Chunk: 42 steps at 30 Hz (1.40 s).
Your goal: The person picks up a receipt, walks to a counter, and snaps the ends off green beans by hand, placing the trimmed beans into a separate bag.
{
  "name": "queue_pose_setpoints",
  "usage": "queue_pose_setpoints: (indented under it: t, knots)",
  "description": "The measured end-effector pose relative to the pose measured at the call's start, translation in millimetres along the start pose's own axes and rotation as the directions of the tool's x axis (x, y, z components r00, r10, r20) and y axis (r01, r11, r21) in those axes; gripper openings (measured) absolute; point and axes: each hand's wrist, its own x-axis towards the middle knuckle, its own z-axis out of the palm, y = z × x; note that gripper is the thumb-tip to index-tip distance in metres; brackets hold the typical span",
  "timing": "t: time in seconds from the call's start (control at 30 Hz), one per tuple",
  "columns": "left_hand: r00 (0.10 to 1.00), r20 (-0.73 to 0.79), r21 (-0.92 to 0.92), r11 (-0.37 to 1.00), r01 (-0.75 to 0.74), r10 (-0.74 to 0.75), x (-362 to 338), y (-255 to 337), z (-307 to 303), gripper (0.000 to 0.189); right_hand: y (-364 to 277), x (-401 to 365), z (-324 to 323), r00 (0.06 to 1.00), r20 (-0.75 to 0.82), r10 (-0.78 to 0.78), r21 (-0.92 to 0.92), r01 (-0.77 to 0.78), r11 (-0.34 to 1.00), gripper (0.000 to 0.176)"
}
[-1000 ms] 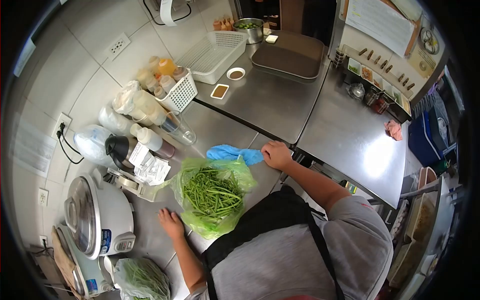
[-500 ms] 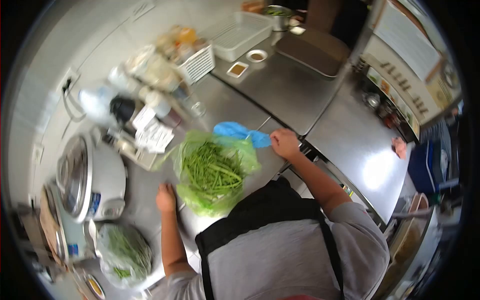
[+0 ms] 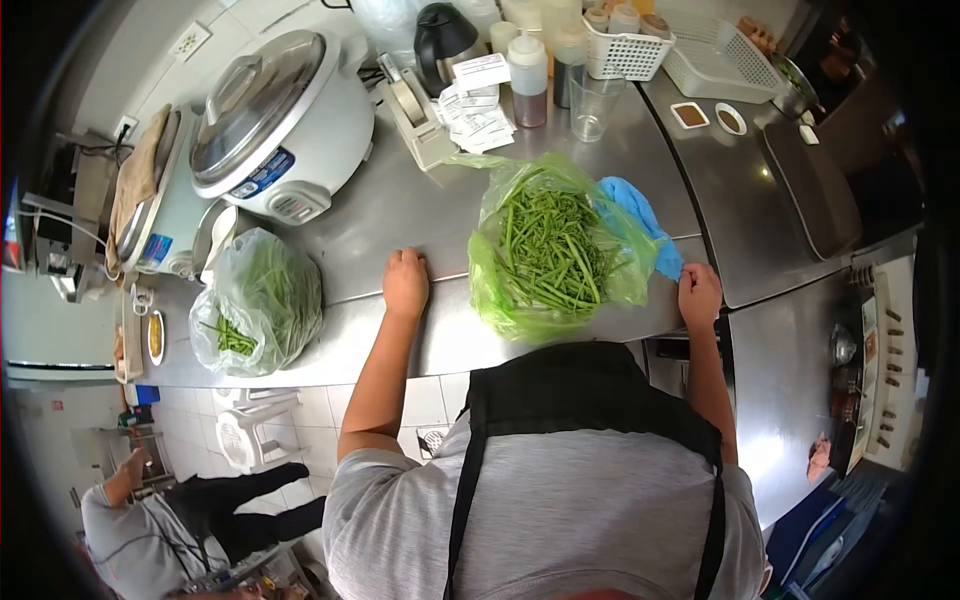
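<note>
A green plastic bag (image 3: 486, 290) stands wide open on the steel counter, filled with thin cut green vegetable stems (image 3: 556, 245). My left hand (image 3: 405, 284) rests in a loose fist on the counter, to the left of the bag and apart from it. At the bag's right side lies a crumpled blue cloth (image 3: 636, 215). Its narrow lower end meets the curled fingers of my right hand (image 3: 700, 295), which leans at the counter's front edge.
Left stand a large rice cooker (image 3: 285, 130) and a clear bag of greens (image 3: 275, 300). Behind are a tape dispenser (image 3: 420, 125), paper slips (image 3: 478, 118), a sauce bottle (image 3: 528, 80) and a drinking glass (image 3: 592, 110). Another person (image 3: 190, 530) is at lower left.
The view has swung, so the counter appears more level and the lower-left person shows. Both hands stay on the counter beside the green bag, the right one still at the blue cloth.
</note>
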Motion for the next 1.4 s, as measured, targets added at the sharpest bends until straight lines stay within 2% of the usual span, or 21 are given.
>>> queue_pose_setpoints:
  t: [0.07, 0.17, 0.37, 0.47, 0.57, 0.6, 0.63, 0.67, 0.73, 0.83, 0.9, 0.97, 1.07, 1.17, 1.27, 1.37, 1.4]
  knots:
    - [0.999, -0.026, -0.036, 0.999, 0.018, -0.019, -3.6, -0.5, -2.7, 0.011, -2.5, 0.6, -1.3, 1.000, 0.002, 0.009, 0.007, -0.009, 1.000, 0.005]
    - [0.997, 0.057, -0.061, 0.996, 0.062, -0.058, 1.2, 1.2, -7.9, 0.009, -0.9, 0.2, -1.9, 1.000, 0.023, 0.004, -0.028, -0.003, 1.000, 0.004]
    - [0.997, 0.072, -0.058, 0.998, -0.015, 0.020, 17.5, -2.2, 1.4, 0.009, -0.4, 0.8, -2.0, 1.000, 0.017, -0.005, 0.009, 0.005, 1.000, 0.004]
    - [0.988, 0.155, -0.019, 1.000, -0.004, 0.007, 29.4, 10.4, 2.2, 0.010, -1.1, 0.3, -2.2, 1.000, 0.018, 0.006, -0.003, -0.005, 1.000, 0.005]
    - [0.989, 0.083, -0.361, 0.929, -0.083, 0.121, 37.6, 67.1, -30.3, 0.008, 2.9, 0.1, 0.1, 0.999, 0.028, 0.019, -0.016, -0.018, 1.000, 0.005]
    - [0.981, 0.006, -0.482, 0.861, -0.166, 0.192, 39.0, 86.5, -38.5, 0.007, 0.2, -0.2, 0.7, 1.000, 0.013, 0.019, -0.008, -0.019, 1.000, 0.005]
    - [0.968, 0.017, -0.554, 0.809, -0.198, 0.249, 39.9, 101.8, -44.9, 0.007, -2.8, -0.5, -0.6, 1.000, 0.004, 0.017, -0.002, -0.017, 1.000, 0.005]
    - [0.942, 0.169, -0.562, 0.813, -0.150, 0.291, 39.9, 113.8, -50.7, 0.007, -4.4, 0.8, -1.7, 1.000, -0.007, 0.010, 0.003, -0.010, 1.000, 0.005]
    - [0.818, 0.444, -0.562, 0.824, -0.064, 0.367, 44.9, 129.5, -58.6, 0.008, 0.2, -0.4, -0.3, 1.000, 0.015, 0.012, -0.012, -0.012, 1.000, 0.005]
    - [0.895, 0.260, -0.706, 0.704, -0.080, 0.362, 70.5, 95.9, -16.5, 0.011, 1.1, 0.9, -0.1, 1.000, 0.015, 0.009, -0.016, -0.009, 1.000, 0.004]
    - [0.984, 0.175, -0.507, 0.860, 0.064, 0.030, 104.2, 49.5, 8.3, 0.018, -0.5, 0.2, -1.6, 1.000, 0.013, 0.010, -0.013, -0.010, 1.000, 0.004]
    - [0.962, 0.051, -0.392, 0.880, 0.268, -0.270, 122.1, 9.2, 19.3, 0.020, -2.7, 1.9, -2.7, 1.000, 0.013, 0.006, -0.008, -0.006, 1.000, 0.004]
    - [0.980, -0.042, -0.199, 0.963, 0.180, -0.192, 128.1, -30.7, 41.3, 0.018, -0.4, 2.0, -0.4, 1.000, 0.007, -0.005, -0.023, 0.005, 1.000, 0.004]
    - [0.998, 0.008, -0.153, 0.986, 0.064, -0.064, 124.9, -21.2, 27.6, 0.016, -2.2, 2.1, -1.1, 1.000, 0.007, -0.001, -0.022, 0.001, 1.000, 0.004]
    - [0.999, 0.012, -0.081, 0.996, 0.044, -0.043, 130.7, -27.8, 36.9, 0.017, -1.0, 2.4, -0.2, 1.000, 0.011, -0.003, -0.026, 0.003, 1.000, 0.004]
    - [0.992, 0.124, -0.061, 0.998, 0.004, 0.003, 120.9, -1.0, 22.6, 0.017, -2.2, 3.2, -1.1, 1.000, 0.008, -0.004, -0.008, 0.004, 1.000, 0.004]
    - [0.989, 0.143, -0.145, 0.988, 0.044, -0.023, 119.1, 6.6, 25.7, 0.017, -2.3, 4.5, -0.6, 1.000, 0.003, -0.005, -0.011, 0.005, 1.000, 0.004]
